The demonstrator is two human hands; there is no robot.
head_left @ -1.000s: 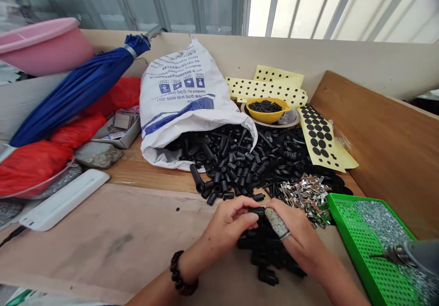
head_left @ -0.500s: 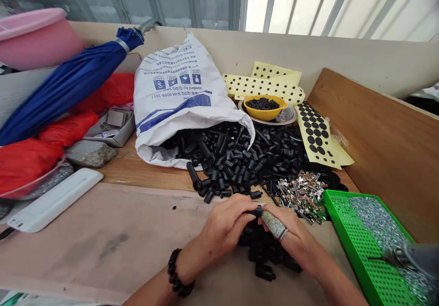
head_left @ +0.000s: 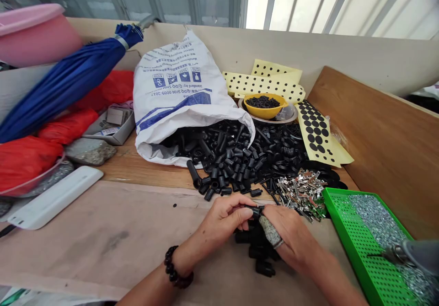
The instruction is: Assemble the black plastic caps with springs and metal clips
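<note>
My left hand (head_left: 224, 221) and my right hand (head_left: 288, 235) meet over the table's near middle, both pinched on one small black plastic part (head_left: 255, 211). A grey fabric cot covers my right thumb (head_left: 270, 230). A dark bead bracelet (head_left: 176, 271) circles my left wrist. Under my hands lies a small heap of black parts (head_left: 259, 253). Just beyond them a big pile of black tubes (head_left: 240, 155) spills from a white woven sack (head_left: 180, 98). Shiny metal clips (head_left: 302, 191) lie to the right of that pile.
A green perforated tray (head_left: 356, 246) of small screws sits at the right, a screwdriver tip (head_left: 391, 253) above it. A yellow bowl (head_left: 265, 107), dotted yellow sheets (head_left: 317, 134), a blue umbrella (head_left: 65, 84), red bags (head_left: 25, 159), a pink basin (head_left: 32, 31) and a white bar (head_left: 51, 198) surround the table.
My hands have stayed together on the black part and turned it slightly. The view has shifted a little to the right and down.
</note>
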